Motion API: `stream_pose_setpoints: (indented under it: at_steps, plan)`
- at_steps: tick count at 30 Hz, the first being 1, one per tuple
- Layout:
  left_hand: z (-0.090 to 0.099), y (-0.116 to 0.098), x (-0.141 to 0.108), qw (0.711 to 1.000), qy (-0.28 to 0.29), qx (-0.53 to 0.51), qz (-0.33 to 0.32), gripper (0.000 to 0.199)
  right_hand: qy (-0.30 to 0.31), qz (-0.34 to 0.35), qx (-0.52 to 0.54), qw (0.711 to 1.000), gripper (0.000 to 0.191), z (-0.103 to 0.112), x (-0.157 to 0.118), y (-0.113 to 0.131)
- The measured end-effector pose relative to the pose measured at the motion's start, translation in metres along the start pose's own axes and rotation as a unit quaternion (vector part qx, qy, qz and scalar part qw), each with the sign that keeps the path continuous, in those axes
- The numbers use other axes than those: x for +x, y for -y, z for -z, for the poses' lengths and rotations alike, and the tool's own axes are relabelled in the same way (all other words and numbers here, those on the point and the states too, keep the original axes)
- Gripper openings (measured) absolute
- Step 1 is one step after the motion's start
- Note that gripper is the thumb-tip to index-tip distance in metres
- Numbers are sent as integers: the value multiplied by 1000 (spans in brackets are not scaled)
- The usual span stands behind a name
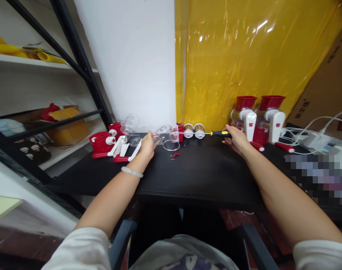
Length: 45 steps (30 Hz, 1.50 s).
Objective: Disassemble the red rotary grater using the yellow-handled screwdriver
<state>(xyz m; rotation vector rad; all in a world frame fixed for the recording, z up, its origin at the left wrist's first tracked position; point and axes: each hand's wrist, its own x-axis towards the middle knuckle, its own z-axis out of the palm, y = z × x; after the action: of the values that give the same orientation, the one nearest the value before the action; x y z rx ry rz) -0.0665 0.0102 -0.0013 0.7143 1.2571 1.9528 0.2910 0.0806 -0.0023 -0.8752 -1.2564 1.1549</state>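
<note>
My right hand is wrapped around the black and yellow handle of a screwdriver. The long thin shaft points left, its tip at or near a clear plastic piece beside a red part. Closed on the edge of a clear plastic housing is my left hand, though the grip is partly hidden. Two drum graters stand behind the shaft. On the black table, a small red piece and tiny metal bits, perhaps screws, lie in front of the clear pieces.
Red bases and white crank handles lie at the left. Two assembled rotary graters stand at the right, near white cables. Behind are a white panel and a yellow-wrapped surface; a shelf rack rises left.
</note>
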Motion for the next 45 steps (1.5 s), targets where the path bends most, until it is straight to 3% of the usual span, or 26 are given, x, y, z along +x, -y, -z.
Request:
stream_pose_setpoints:
  at_steps: [5,9,11,14,16,18,21,25,31,34,37,41,45]
  plan:
    - [0,0,-1,1000,6,1,5,35,-2,8,98,995,35,-2,-1,4]
    - [-2,1,-2,1000,12,6,1,35,6,28,114,993,31,2,0,4]
    - [-2,1,-2,1000,12,3,1,35,-4,40,88,995,34,4,2,3]
    - [-2,2,-1,1000,11,3,-4,37,-38,61,-4,997,55,6,6,-2]
    - [-1,2,0,1000,12,4,-7,39,-53,72,-53,995,51,5,7,-4]
    - [-1,2,0,1000,15,4,-8,40,-58,75,-52,994,35,4,6,-5]
    - [-1,2,0,1000,19,6,-4,40,-40,58,41,997,15,4,3,0]
    - [-1,3,1,1000,20,7,-6,34,17,48,130,990,21,5,-2,7]
    - [0,3,3,1000,10,2,8,32,5,76,34,997,53,3,1,1]
    - [0,1,2,1000,-4,6,11,32,-14,74,-27,997,40,3,3,-4]
    - [0,0,1,1000,2,10,7,34,-30,70,8,997,22,3,2,-2]
    - [0,2,1,1000,8,21,7,36,24,56,100,993,29,3,-3,5]
    - [1,1,2,1000,1,7,20,33,27,49,75,996,29,4,-1,2]
